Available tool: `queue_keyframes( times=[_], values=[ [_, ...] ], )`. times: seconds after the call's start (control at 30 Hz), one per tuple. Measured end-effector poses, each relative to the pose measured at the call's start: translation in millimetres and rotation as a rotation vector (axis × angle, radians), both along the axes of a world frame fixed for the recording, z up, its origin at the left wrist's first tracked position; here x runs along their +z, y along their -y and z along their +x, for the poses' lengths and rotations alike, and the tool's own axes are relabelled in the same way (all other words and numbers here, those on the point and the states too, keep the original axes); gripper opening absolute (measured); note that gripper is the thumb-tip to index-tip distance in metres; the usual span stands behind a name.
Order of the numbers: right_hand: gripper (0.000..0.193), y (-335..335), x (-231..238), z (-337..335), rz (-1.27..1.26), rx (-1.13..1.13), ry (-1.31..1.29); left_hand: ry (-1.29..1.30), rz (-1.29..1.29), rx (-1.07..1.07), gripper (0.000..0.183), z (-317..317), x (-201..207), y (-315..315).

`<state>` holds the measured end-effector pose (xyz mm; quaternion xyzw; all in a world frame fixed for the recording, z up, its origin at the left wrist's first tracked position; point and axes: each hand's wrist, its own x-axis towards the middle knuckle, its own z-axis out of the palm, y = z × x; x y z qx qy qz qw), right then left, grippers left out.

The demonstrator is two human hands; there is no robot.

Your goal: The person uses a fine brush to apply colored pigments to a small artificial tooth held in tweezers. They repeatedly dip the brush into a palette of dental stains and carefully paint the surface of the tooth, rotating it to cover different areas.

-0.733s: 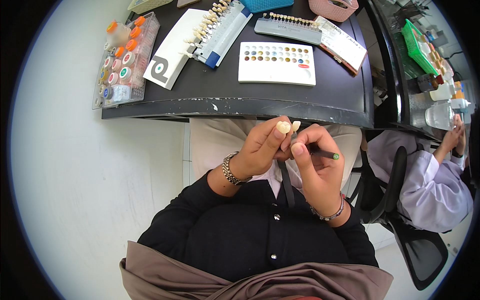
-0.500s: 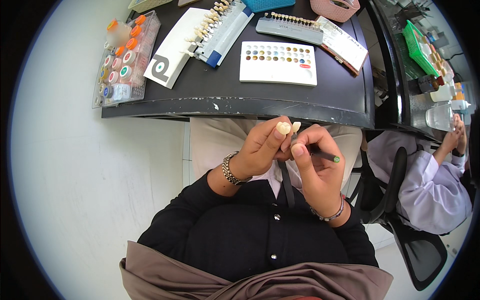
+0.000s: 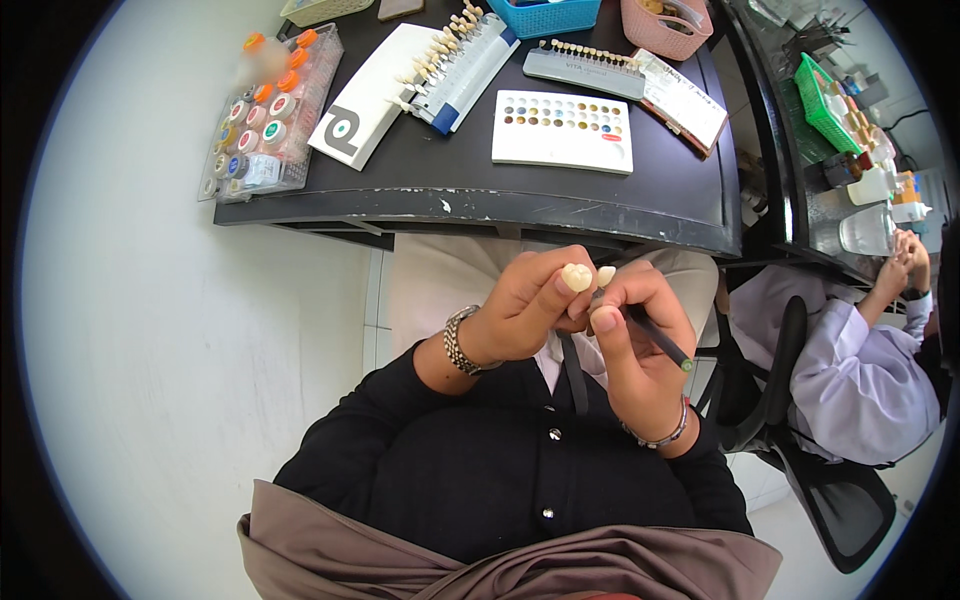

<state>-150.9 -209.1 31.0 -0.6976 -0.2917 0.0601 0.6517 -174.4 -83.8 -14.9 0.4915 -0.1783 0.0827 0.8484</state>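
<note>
Between the thumb and fingers of my left hand sits a cream molar-shaped dental crown, its chewing surface turned up. My right hand pinches a tooth-coloured shade tab by its thin stem, close beside the crown. The two tooth pieces stand side by side with a small gap. A dark slim handle with a green end also rests in my right hand, slanting down to the right; its other end is hidden. Both hands are above my lap, just in front of the desk edge.
On the black desk lie a white palette of coloured wells, a grey shade guide, a larger shade guide, a white box and a clear rack of jars. A co-worker sits at right.
Both hands have come slightly lower and nearer to me, crown and shade tab still together. The dark handle now tilts more steeply downward. The view has shifted a little.
</note>
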Motion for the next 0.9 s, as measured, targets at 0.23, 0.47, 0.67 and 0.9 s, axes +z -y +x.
queue_keyframes(
  times=[0.23, 0.47, 0.67, 0.9],
  values=[
    [0.01, -1, 6, -11, 0.01, 0.021, 0.015, 0.058, 0.075, 0.015, 0.034, -10, 7, -5],
    [0.01, 0, 9, -15, 0.008, 0.035, 0.016, 0.161, 0.044, 0.068, 0.027, -13, 10, -4],
    [0.009, 0, 8, -15, 0.04, 0.027, 0.039, 0.118, 0.044, 0.046, 0.026, -14, 15, -3],
    [0.008, 4, 10, -14, 0.033, 0.016, 0.031, 0.103, 0.032, 0.04, 0.026, -12, 15, 2]
  ],
)
